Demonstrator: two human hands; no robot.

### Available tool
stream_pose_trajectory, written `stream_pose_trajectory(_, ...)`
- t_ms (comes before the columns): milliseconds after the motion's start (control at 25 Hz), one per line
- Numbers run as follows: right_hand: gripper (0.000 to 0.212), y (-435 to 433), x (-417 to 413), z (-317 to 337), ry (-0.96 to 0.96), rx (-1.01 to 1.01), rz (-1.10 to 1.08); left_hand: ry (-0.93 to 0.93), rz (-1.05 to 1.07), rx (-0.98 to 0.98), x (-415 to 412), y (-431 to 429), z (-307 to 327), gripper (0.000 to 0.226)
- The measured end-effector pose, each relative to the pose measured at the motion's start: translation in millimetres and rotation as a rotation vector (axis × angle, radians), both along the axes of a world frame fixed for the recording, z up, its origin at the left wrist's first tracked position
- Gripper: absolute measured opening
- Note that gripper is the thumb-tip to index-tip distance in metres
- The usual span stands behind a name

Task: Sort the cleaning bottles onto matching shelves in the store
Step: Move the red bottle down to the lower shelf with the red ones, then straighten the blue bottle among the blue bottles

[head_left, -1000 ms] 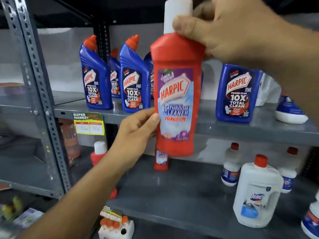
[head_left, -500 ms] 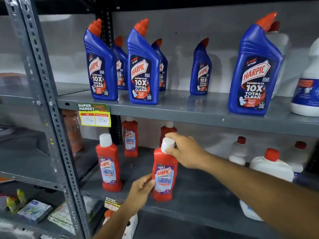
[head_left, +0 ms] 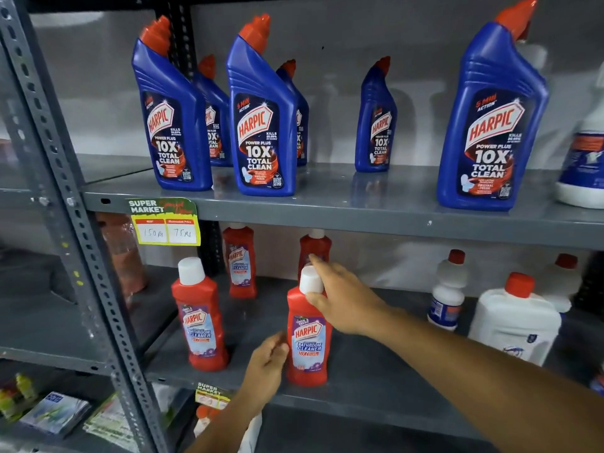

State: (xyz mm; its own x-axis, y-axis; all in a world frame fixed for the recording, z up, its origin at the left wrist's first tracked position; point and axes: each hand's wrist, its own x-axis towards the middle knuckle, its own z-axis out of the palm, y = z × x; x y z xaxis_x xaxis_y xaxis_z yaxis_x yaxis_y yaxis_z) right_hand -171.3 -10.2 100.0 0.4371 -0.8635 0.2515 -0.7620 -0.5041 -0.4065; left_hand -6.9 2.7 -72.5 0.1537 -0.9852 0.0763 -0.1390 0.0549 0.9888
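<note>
A red Harpic bathroom cleaner bottle (head_left: 309, 341) with a white cap stands upright on the lower grey shelf (head_left: 376, 380). My right hand (head_left: 343, 300) reaches in from the right, with its thumb under the cap and its fingers loosely spread behind it. My left hand (head_left: 264, 367) comes from below and holds the bottle's lower left side. Three more red bottles stand on this shelf: one at the front left (head_left: 200, 322) and two further back (head_left: 240, 261), (head_left: 315, 248). Several blue Harpic bottles (head_left: 264, 125) stand on the upper shelf (head_left: 359, 204).
White bottles with red caps (head_left: 513, 325), (head_left: 446, 295) occupy the right of the lower shelf. A white bottle (head_left: 585, 165) sits at the upper shelf's right end. A yellow price tag (head_left: 166, 223) hangs from the upper shelf's edge. A perforated steel post (head_left: 81, 256) rises at the left.
The red bottle came down from in front of my face onto the lower shelf. Since half a second ago my right fingers have loosened around the cap; the left hand stays at its side.
</note>
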Motion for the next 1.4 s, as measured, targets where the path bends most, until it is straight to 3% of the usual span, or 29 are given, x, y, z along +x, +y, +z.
stream_pose_trajectory(80,0.057,31.6,-14.4,9.5,-0.043,-0.127,0.085,-0.198,0.177,-0.19,-9.5,20.5,32.9,0.033)
stream_pose_trajectory(120,0.049,47.8,-26.0,15.6,-0.066,-0.234,0.112,-0.282,0.195,-0.375,-18.6,31.3,57.4,0.036)
stream_pose_trajectory(240,0.036,82.3,-71.3,57.0,-0.203,-0.547,0.075,-0.411,0.006,-0.906,-64.9,52.1,132.3,0.045)
stream_pose_trajectory(320,0.037,83.3,-104.6,102.8,-0.345,-0.765,-0.009,-0.441,-0.081,-1.061,-101.3,54.9,188.8,0.046)
stream_pose_trajectory(440,0.039,59.0,-147.6,184.3,-0.466,-0.937,-0.222,-0.394,-0.108,-0.927,-150.4,38.6,268.7,0.052)
stream_pose_trajectory(600,0.036,5.1,-171.9,241.0,-0.57,-0.494,-0.416,0.058,-0.282,-0.403,-192.5,8.0,333.3,0.041)
stream_pose_trajectory(680,0.036,-10.8,-167.3,233.7,-0.641,-0.285,-0.39,0.178,-0.329,-0.29,-197.4,1.0,338.0,0.037)
stream_pose_trajectory(920,0.034,-18.0,-121.9,218.8,-0.934,-0.196,-0.249,0.194,-0.234,-0.347,-172.8,-1.7,329.9,0.039)
stream_pose_trajectory(1240,0.031,-31.6,-64.7,213.3,-0.908,-0.236,-0.219,0.145,-0.089,-0.354,-120.8,0.4,330.0,0.029)
stream_pose_trajectory(1320,0.037,-28.6,-69.7,212.7,-0.881,-0.174,-0.18,0.071,-0.048,-0.362,-127.6,9.6,330.6,0.033)
stream_pose_trajectory(1400,0.049,-16.8,-86.2,213.5,-0.771,-0.194,-0.158,-0.114,0.09,-0.53,-137.0,19.7,329.1,0.034)
